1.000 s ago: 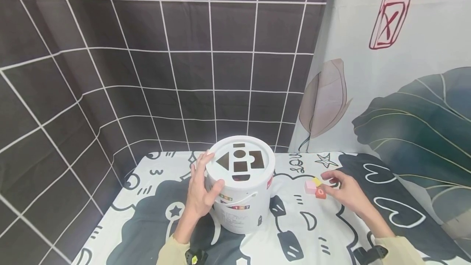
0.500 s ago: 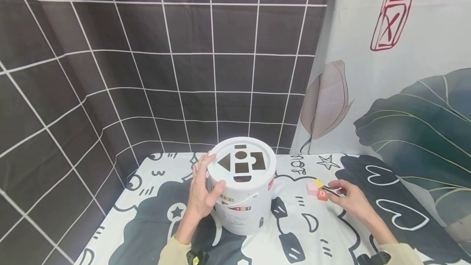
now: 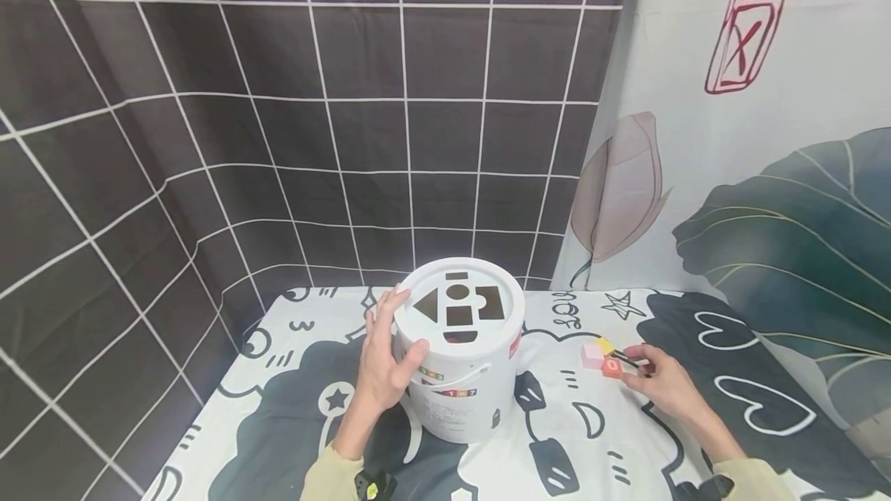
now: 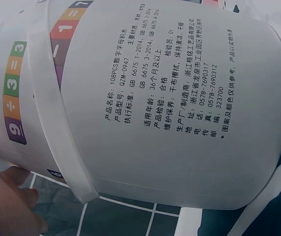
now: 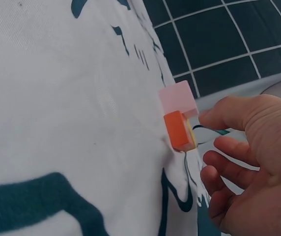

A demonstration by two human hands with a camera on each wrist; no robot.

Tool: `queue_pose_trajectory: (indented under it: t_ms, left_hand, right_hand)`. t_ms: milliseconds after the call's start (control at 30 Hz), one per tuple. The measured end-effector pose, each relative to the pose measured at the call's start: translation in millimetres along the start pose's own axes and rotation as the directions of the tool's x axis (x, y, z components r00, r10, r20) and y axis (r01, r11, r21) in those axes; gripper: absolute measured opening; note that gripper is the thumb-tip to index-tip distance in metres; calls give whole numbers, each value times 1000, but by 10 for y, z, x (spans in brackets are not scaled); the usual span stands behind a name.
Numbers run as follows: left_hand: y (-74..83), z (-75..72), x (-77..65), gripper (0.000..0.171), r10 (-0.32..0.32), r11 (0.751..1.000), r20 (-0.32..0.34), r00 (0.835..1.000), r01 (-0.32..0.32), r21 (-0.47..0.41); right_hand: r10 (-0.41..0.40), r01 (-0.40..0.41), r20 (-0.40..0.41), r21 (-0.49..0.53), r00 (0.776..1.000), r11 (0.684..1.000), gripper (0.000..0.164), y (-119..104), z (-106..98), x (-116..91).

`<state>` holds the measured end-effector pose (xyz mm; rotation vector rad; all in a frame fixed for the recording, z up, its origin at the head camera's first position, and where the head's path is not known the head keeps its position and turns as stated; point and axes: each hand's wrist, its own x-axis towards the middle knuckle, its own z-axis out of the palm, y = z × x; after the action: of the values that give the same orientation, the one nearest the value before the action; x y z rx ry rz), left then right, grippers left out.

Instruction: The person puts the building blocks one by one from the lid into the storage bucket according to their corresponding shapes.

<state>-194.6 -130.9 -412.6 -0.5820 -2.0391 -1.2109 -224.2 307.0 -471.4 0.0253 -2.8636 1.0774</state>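
A white bucket (image 3: 452,412) stands upright on the patterned cloth, its lid (image 3: 418,335) cut with a triangle, a circle, rectangles and other openings. My left hand (image 3: 378,373) rests along the bucket's left side, fingers extended at the lid's rim and thumb on the front wall. Off to the right lie a pink block (image 3: 592,356), a yellow block (image 3: 603,345) and an orange-red block (image 3: 612,367) bearing a white mark, clustered together. Just right of them, my right hand (image 3: 667,383) hovers with loosely bent fingers and holds nothing; the right wrist view (image 5: 258,157) shows space between fingertips and blocks.
The white and dark cloth (image 3: 571,385) with cartoon drawings covers the table. A dark curtain with white grid lines (image 3: 362,130) hangs behind, and a pale leaf-patterned curtain (image 3: 696,153) hangs at the right. The bucket's white handle (image 4: 62,123) hangs down its front.
My right hand has drawn back a little to the right from the blocks, uncovering more of the yellow one. The left hand keeps its place on the bucket.
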Motion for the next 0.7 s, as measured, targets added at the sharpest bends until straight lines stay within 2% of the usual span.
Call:
queue_pose_trajectory:
  t_ms: [700]
  left_hand:
    - [-7, 11, -2, 70, -4, 1000, -1, 1000, 4, -4]
  right_hand:
    - [58, -58, 6, 10, 998, 998, 54, 46, 112, 22]
